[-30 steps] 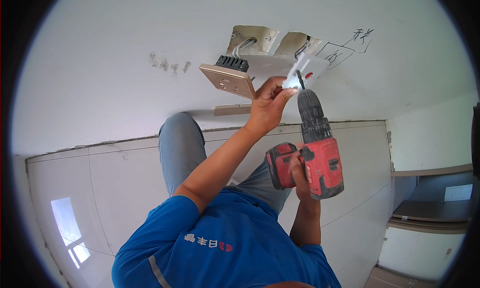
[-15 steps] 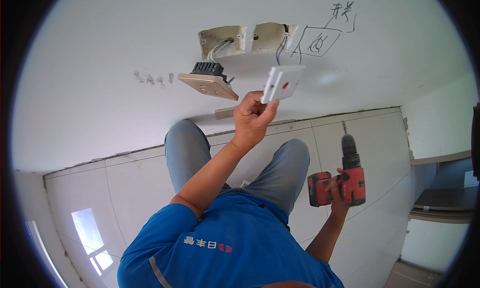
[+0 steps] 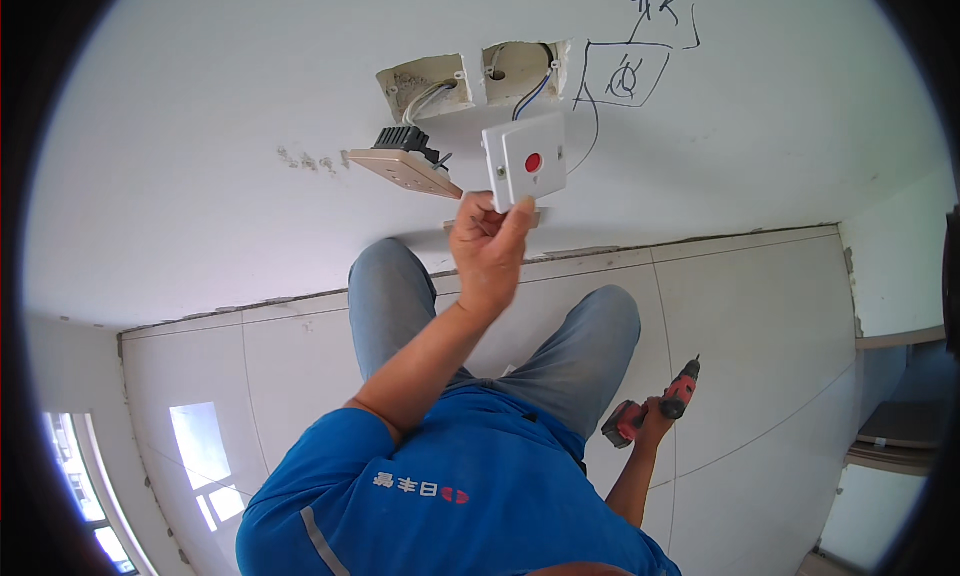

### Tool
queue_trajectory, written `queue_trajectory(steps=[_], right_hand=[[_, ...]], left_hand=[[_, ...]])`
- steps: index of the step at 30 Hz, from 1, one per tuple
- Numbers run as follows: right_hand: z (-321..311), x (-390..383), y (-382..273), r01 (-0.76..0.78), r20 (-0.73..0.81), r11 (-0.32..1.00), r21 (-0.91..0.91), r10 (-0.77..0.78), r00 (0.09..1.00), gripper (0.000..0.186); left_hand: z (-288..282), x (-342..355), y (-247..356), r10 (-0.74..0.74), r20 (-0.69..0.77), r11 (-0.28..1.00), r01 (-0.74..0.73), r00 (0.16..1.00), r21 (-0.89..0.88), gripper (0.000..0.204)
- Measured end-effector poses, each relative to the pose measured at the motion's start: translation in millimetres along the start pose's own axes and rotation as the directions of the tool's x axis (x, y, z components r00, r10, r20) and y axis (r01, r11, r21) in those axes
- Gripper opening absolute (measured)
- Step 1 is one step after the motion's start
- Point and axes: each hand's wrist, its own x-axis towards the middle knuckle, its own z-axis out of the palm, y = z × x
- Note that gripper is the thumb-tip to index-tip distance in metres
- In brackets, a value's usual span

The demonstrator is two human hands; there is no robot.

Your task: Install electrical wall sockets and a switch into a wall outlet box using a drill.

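Observation:
My left hand (image 3: 487, 261) pinches the lower edge of a white square wall plate with a red push button (image 3: 534, 162). Blue and dark wires (image 3: 532, 96) run from behind this plate up into the right-hand recessed wall box (image 3: 506, 74). Beside it, the left-hand recessed box (image 3: 405, 81) has pale wires leading to a gold socket panel (image 3: 405, 169), which hangs tilted out from the wall with its black back showing. Down to the right, my right hand (image 3: 654, 423) is closed round the grip of a red and black cordless drill (image 3: 682, 388), bit pointing up and right.
Marker lines and a drawn box (image 3: 626, 76) are on the white wall (image 3: 240, 96). Low on the wall, another socket plate (image 3: 543, 217) is partly hidden behind my left hand. My bent knees face the wall over a tiled floor (image 3: 760, 306). Brown boards (image 3: 903, 426) lie in a cabinet at right.
The button plate has shifted slightly left and turned to show more of its front. My right hand has tilted the drill, which now appears smaller and points up to the right.

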Motion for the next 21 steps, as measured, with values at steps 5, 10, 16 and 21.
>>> queue_trajectory(steps=[5, 10, 16, 21], right_hand=[[1, 0, 41, -0.048, -0.010, 0.998, 0.029, 0.048, 0.999, 0.043], [1, 4, 61, -0.031, 0.011, 0.996, 0.088, 0.030, 0.999, 0.031], [5, 14, 81, 0.011, -0.066, 0.994, 0.109, -0.004, 0.998, 0.015], [-7, 26, 90, 0.063, -0.206, 0.974, 0.217, -0.017, 0.978, 0.017]], left_hand=[[12, -14, -13, 0.019, 0.000, 1.000, -0.019, 1.000, -0.021, 0.018], [-30, -42, 20, 0.046, 0.077, 0.968, -0.063, 0.996, 0.245, 0.018], [-51, -77, 31, -0.178, 0.131, 0.964, 0.145, 0.975, 0.225, 0.020], [-66, -72, 33, -0.383, 0.167, 0.917, 0.354, 0.908, 0.182, 0.017]])
